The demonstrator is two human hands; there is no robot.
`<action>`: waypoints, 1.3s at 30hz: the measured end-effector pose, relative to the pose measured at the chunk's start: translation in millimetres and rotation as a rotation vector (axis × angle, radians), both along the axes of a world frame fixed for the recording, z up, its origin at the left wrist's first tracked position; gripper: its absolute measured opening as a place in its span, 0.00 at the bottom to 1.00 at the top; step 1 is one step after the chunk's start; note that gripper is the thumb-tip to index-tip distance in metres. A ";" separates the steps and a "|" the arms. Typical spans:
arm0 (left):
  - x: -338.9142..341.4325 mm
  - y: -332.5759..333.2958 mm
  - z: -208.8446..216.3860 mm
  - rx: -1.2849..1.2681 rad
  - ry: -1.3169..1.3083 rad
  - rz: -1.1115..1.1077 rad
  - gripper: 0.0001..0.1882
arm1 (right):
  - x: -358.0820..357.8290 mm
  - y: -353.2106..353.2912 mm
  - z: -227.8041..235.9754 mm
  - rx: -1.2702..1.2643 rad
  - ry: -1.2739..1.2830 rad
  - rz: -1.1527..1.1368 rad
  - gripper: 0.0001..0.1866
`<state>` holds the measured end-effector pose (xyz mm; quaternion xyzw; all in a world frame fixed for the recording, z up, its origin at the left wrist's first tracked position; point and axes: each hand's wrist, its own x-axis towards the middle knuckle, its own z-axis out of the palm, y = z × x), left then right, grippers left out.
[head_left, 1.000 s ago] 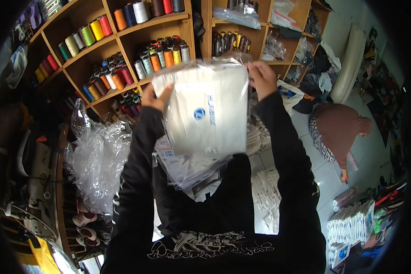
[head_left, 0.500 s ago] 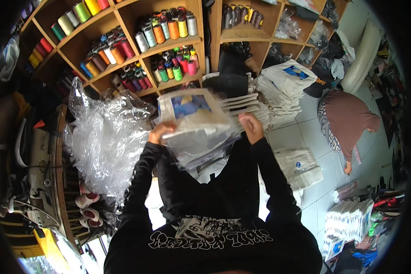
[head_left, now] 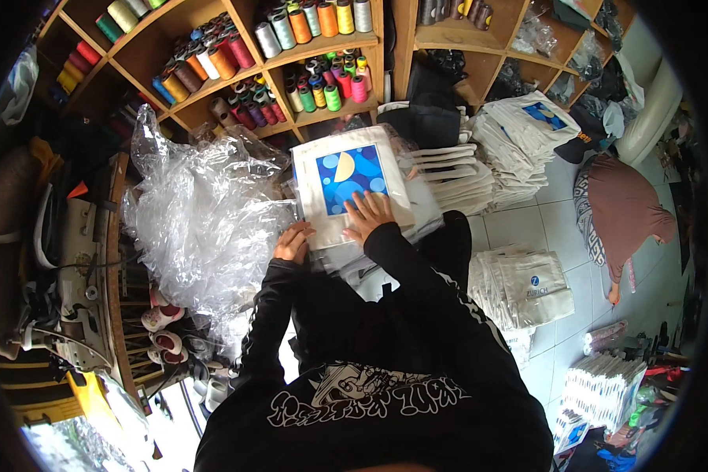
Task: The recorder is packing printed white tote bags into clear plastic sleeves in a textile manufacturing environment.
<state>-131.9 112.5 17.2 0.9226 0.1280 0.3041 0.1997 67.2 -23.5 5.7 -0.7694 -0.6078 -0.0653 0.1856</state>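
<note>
A folded cream cloth bag (head_left: 311,177) with a blue printed square lies flat over my lap, on top of clear plastic. My right hand (head_left: 368,218) rests on its front with fingers spread, partly over the print. At the lower left corner, my left hand (head_left: 293,241) has its fingers curled at the bag's edge; the thumb's far side is hidden. A large heap of clear plastic sleeves (head_left: 204,212) sits just left of the bag. To the right are stacked folded cream bags (head_left: 460,177), blurred where they meet the plastic.
Thread spools (head_left: 322,90) fill wooden shelves at the back. Another pile of cream bags (head_left: 519,130) stands back right, with packed bags (head_left: 531,291) on the tiled floor nearer. A person (head_left: 625,208) bends down at far right, beyond them. A sewing machine (head_left: 79,275) is at left.
The bag has come to rest flatter, its print now sharp. My right hand has left the right side and moved inward onto its front. The left hand stays near the left corner.
</note>
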 end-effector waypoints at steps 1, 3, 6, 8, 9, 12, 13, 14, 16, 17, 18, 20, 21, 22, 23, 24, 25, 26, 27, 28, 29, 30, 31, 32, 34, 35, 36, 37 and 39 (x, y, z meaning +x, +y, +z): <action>-4.8 -2.8 -1.2 -0.058 0.002 0.007 0.19 | 0.4 -0.9 -0.8 -0.012 0.002 0.005 0.31; -17.9 -1.3 -4.0 -0.072 -0.002 0.036 0.19 | 4.5 0.7 -2.2 -0.065 -0.004 0.014 0.32; -30.0 -15.8 2.4 -0.195 0.024 0.107 0.21 | 23.0 5.7 2.9 -0.144 0.256 0.072 0.28; -34.9 -25.6 10.6 -0.344 0.023 0.180 0.19 | 38.4 -1.3 6.9 0.120 0.628 0.165 0.20; -37.6 -32.7 13.1 -0.356 0.026 0.181 0.19 | 51.4 -13.2 10.3 0.278 0.693 0.217 0.15; -31.3 -54.3 20.0 -0.491 -0.109 0.337 0.17 | 66.6 -61.6 14.7 0.474 0.426 0.040 0.14; -25.5 -62.7 25.1 -0.506 -0.109 0.327 0.17 | 66.0 -82.7 9.2 0.433 0.662 -0.183 0.13; -17.7 -70.9 32.3 -0.474 -0.096 0.299 0.17 | 65.5 -98.8 3.5 0.389 0.889 -0.412 0.13; 1.2 -87.7 35.7 -0.434 -0.102 0.187 0.16 | 60.8 -118.8 -10.8 0.285 1.063 -0.460 0.13; 12.9 -96.7 42.2 -0.389 -0.022 0.148 0.15 | 56.7 -123.7 -12.3 0.180 1.250 -0.492 0.14; 25.9 -101.5 37.3 -0.342 0.005 0.085 0.17 | 51.4 -123.6 -15.5 0.227 1.406 -0.528 0.15; 46.0 -104.1 21.3 -0.294 0.036 0.024 0.18 | 42.7 -119.3 -17.7 0.238 1.437 -0.510 0.16; 52.9 -103.8 12.4 -0.261 0.153 0.081 0.21 | 39.5 -116.1 -18.6 0.252 1.468 -0.483 0.16; 58.5 -104.7 9.4 -0.225 0.271 0.134 0.23 | 39.0 -114.5 -25.7 0.289 1.451 -0.504 0.14; 59.9 -106.4 7.1 -0.223 0.275 0.136 0.23 | 39.1 -115.3 -32.0 0.289 1.456 -0.502 0.14; 60.5 -107.5 5.0 -0.205 0.293 0.133 0.25 | 38.7 -116.4 -38.3 0.326 1.450 -0.474 0.13; 58.8 -108.3 4.1 -0.187 0.315 0.135 0.27 | 36.3 -115.6 -40.1 0.359 1.447 -0.442 0.11; 58.1 -108.3 3.1 -0.184 0.323 0.142 0.27 | 36.4 -116.3 -41.1 0.356 1.458 -0.437 0.11; 58.3 -107.5 1.8 -0.187 0.333 0.140 0.26 | 38.0 -118.1 -41.7 0.348 1.482 -0.445 0.11; 58.1 -107.5 1.5 -0.190 0.341 0.139 0.25 | 38.9 -119.1 -39.8 0.338 1.507 -0.453 0.10; 57.2 -107.8 1.1 -0.189 0.349 0.146 0.25 | 38.9 -119.0 -38.5 0.333 1.516 -0.449 0.10; 56.1 -108.3 0.7 -0.152 0.356 0.152 0.25 | 38.7 -118.6 -37.2 0.348 1.514 -0.420 0.10; 56.8 -109.4 0.1 -0.116 0.361 0.153 0.26 | 39.9 -119.9 -38.3 0.367 1.508 -0.395 0.09; 56.8 -110.3 -1.3 -0.116 0.367 0.153 0.26 | 40.3 -120.8 -39.7 0.366 1.513 -0.397 0.09; 56.6 -110.7 -2.7 -0.074 0.344 0.153 0.25 | 40.8 -122.2 -42.5 0.425 1.439 -0.318 0.08; 56.5 -110.6 -2.2 -0.072 0.348 0.150 0.25 | 41.8 -123.5 -43.6 0.427 1.443 -0.322 0.08; 56.3 -110.5 -1.7 -0.062 0.349 0.158 0.26 | 43.3 -125.2 -44.4 0.405 1.482 -0.335 0.08; 56.1 -110.7 -0.1 -0.052 0.349 0.166 0.26 | 44.3 -126.7 -44.1 0.382 1.522 -0.349 0.08; 55.1 -109.7 3.0 -0.068 0.343 0.165 0.27 | 45.3 -126.3 -44.2 0.367 1.538 -0.351 0.08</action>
